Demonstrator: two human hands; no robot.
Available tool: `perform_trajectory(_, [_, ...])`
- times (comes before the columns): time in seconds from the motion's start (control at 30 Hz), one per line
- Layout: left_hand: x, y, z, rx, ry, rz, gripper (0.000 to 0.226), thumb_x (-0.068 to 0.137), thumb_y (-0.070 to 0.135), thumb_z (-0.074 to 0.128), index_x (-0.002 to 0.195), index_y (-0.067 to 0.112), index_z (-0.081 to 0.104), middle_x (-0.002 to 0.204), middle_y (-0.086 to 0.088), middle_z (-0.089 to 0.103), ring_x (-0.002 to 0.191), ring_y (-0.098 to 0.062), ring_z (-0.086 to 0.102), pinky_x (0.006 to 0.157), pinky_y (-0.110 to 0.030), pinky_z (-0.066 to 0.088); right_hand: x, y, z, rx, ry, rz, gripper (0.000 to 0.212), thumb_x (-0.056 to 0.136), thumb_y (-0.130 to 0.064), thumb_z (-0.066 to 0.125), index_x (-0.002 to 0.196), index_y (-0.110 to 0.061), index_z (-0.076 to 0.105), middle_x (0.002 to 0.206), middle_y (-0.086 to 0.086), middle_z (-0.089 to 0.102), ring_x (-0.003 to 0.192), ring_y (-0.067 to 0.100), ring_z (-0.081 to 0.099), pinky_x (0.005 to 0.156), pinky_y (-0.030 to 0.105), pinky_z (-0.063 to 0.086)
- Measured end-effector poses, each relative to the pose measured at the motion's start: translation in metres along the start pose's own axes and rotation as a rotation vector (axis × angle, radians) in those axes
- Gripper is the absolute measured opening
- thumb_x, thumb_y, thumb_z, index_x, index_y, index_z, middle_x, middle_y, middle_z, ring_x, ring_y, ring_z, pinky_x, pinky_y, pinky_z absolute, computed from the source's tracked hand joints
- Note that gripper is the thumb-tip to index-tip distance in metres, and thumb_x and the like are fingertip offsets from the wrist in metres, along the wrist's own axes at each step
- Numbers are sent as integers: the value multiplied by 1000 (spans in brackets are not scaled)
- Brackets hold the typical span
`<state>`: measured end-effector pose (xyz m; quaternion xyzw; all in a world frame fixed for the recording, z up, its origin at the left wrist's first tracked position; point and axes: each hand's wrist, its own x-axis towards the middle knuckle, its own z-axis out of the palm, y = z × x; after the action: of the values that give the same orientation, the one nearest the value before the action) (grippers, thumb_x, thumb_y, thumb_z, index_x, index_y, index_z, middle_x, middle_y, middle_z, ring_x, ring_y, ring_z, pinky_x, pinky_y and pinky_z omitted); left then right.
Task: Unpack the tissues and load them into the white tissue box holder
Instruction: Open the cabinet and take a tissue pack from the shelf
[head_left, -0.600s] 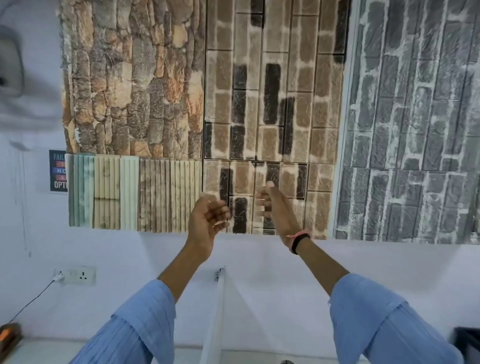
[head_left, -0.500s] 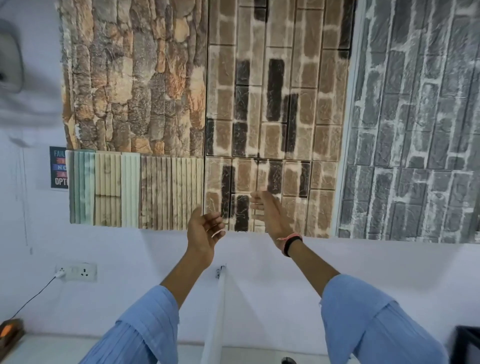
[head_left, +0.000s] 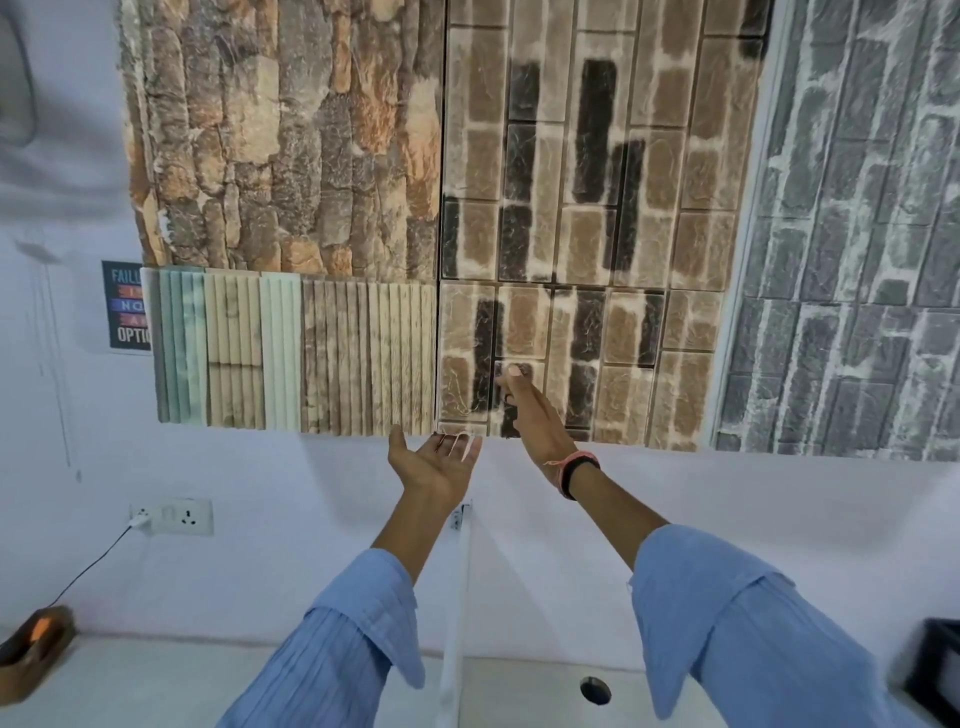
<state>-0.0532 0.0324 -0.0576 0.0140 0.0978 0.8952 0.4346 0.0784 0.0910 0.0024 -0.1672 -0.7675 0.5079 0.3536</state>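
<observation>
- Tissues and white holder: neither shows in this view, so their place can't be told; camera faces the wall.
- Since the earlier frame, left hand (head_left: 436, 460) has turned palm-up with fingers spread, and it sits a bit lower against the wall; right hand (head_left: 535, 415) stays raised edge-on.
- Both hands open, holding nothing, near each other but apart.
- Right wrist: black band (head_left: 576, 470) plus a pink thread.
- Poster (head_left: 124, 306) half hidden, reads "FAIL…", "OPTI…"; middle lines blurred, possibly "NO".
- Wall panels: rough stone (head_left: 291, 135), tan-and-dark brick (head_left: 597, 208), grey brick (head_left: 857, 234), ribbed strips (head_left: 291, 353).
- Blue pleated sleeves (head_left: 353, 654); wall socket (head_left: 182, 516) with a plug in it.
</observation>
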Motion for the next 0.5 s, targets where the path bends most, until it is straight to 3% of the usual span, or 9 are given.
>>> perform_trajectory(0.17, [0, -1, -2, -36, -24, -25, 82, 98, 58, 48, 157, 6, 27, 166, -18, 23, 153, -34, 26, 118, -57, 33, -2, 4, 2, 2, -5, 27, 81, 92, -79, 28, 155, -29, 40, 164, -4, 35, 150, 17, 33, 124, 52, 24])
perform_trajectory(0.3, [-12, -6, -9, -38, -28, -24, 77, 98, 57, 47, 154, 5, 35, 161, -18, 33, 152, -32, 30, 119, -56, 33, -14, 6, 4, 31, 8, 25, 69, 98, -71, 29, 151, -31, 46, 163, -7, 37, 150, 14, 32, 124, 51, 25])
perform_trajectory(0.4, [-27, -7, -18, -40, -28, -16, 72, 99, 55, 48, 148, 2, 43, 150, -19, 45, 145, -34, 41, 118, -54, 35, -31, 4, 6, 67, 31, 4, 64, 97, -72, 30, 143, -34, 55, 160, -7, 41, 148, 14, 35, 123, 52, 28])
perform_trajectory(0.5, [-48, -11, -23, -41, -32, 8, 64, 99, 50, 51, 137, -1, 51, 129, -21, 55, 133, -37, 51, 117, -52, 38, -51, -6, 2, 142, 82, -14, 60, 103, -63, 30, 142, -26, 57, 155, 2, 47, 144, 18, 41, 121, 51, 32])
